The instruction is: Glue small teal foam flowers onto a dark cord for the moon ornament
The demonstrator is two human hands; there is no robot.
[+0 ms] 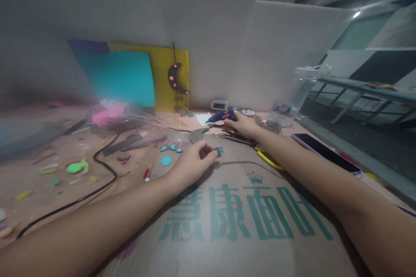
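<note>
Between the thumb and fingers of my left hand [196,158] is a small grey-and-teal flower-shaped piece [219,152]. My right hand [243,125] reaches farther back and has its fingers closed at the handle end of a blue hot glue gun [221,116], whose small red light is lit. The gun's nozzle points left, over a white paper [203,119]. A grey crescent [197,134] lies just beyond my left hand. Left of that hand are a teal flower cutout [166,160] and several small teal-topped pieces [173,147]. A thin grey cord [250,162] runs across the printed cardboard [227,251].
Scissors with yellow handles [269,160] lie under my right forearm, near a phone [326,153]. A black cable [113,173] crosses the scrap-strewn left side. Behind stand coloured sheets [123,75], a hanging moon ornament [175,80] and a small digital clock [219,104].
</note>
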